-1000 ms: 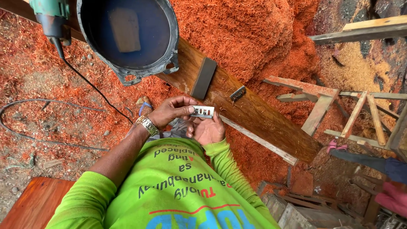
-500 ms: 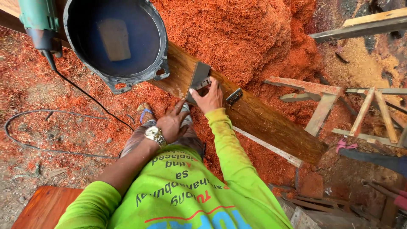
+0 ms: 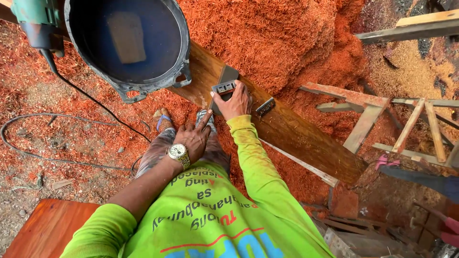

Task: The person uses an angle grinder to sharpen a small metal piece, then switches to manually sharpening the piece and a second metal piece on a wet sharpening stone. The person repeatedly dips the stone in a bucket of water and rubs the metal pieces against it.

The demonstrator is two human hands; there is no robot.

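Right hand (image 3: 233, 101) grasps a small grey metal block (image 3: 224, 88), pressing it onto a dark sharpening stone (image 3: 226, 76) lying on the wooden plank (image 3: 296, 136). Left hand (image 3: 192, 138), released, fingers spread, rests on the knee. Black bucket (image 3: 125, 86) of water just beside the stone; red sawdust (image 3: 287, 38) behind.

A long brown plank (image 3: 306, 143) runs diagonally over the ground (image 3: 43, 186), which is deep in red-orange sawdust (image 3: 277, 43). On the plank lie a dark flat strip (image 3: 228, 75), a small metal piece (image 3: 265, 107) and a black bucket (image 3: 128, 91) at its upper end. A black cable (image 3: 48, 160) loops across the ground to the left.
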